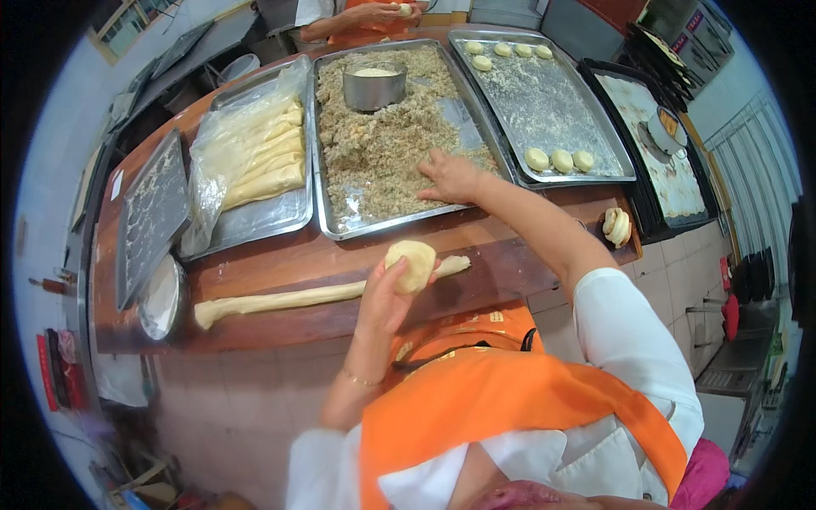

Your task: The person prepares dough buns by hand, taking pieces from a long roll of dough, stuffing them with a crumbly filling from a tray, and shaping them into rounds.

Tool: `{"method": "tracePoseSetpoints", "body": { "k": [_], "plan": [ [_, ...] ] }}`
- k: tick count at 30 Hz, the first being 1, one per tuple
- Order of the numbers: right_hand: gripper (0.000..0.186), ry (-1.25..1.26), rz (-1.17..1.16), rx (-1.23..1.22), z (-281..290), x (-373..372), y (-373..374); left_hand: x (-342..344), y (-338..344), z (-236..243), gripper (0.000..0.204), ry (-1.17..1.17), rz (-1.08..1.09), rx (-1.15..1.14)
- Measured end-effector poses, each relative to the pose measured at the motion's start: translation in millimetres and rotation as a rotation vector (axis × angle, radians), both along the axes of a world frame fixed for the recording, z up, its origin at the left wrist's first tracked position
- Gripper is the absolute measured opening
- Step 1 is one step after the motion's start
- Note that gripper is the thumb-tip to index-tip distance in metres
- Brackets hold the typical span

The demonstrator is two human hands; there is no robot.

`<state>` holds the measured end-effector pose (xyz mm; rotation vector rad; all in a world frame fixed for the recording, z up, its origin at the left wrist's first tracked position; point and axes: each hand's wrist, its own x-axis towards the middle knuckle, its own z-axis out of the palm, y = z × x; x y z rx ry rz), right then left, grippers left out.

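My left hand (384,297) holds up a flattened round of pale dough (413,264) above the near edge of the table, thumb across its face. Behind that hand lies a long dough rope (280,302) on the wood. My right hand (452,178) reaches into the near right part of a metal tray (340,231) of crumbly brownish filling (374,153). Its fingers are apart and touch the filling; nothing shows in its grasp. A round metal container (374,92) with pale contents sits in the filling.
At the left, plastic film partly covers dough strips (268,161) on a tray; beside it are a dark tray (153,208) and a flour bowl (161,297). On the right, a floured tray (544,110) bears several dough rounds. Across the table, another person's hands (399,10) hold dough.
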<state>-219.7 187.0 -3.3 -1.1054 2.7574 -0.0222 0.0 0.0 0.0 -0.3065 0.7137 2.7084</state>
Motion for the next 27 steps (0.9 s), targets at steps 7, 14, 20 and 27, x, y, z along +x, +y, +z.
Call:
{"method": "tracePoseSetpoints", "body": {
  "k": [7,14,20,27],
  "plan": [
    [0.029,0.210,-0.049,-0.232,-30.8,-66.9,-63.5,-39.8,-48.0,6.5,0.036,0.068,0.069,-0.015],
    [0.029,-0.607,-0.766,-1.316,-39.4,-98.7,-56.1,-32.3,-53.6,0.5,0.036,0.044,0.088,0.011],
    [0.033,-0.856,-0.668,-1.467,2.9,-69.1,-79.7,-35.2,-58.5,-7.3,0.034,0.008,0.111,0.067],
    [0.036,-0.529,-0.728,-1.307,-12.9,-79.5,-71.6,-44.3,-55.1,-2.9,0.034,-0.018,0.107,0.084]
  ]
}}
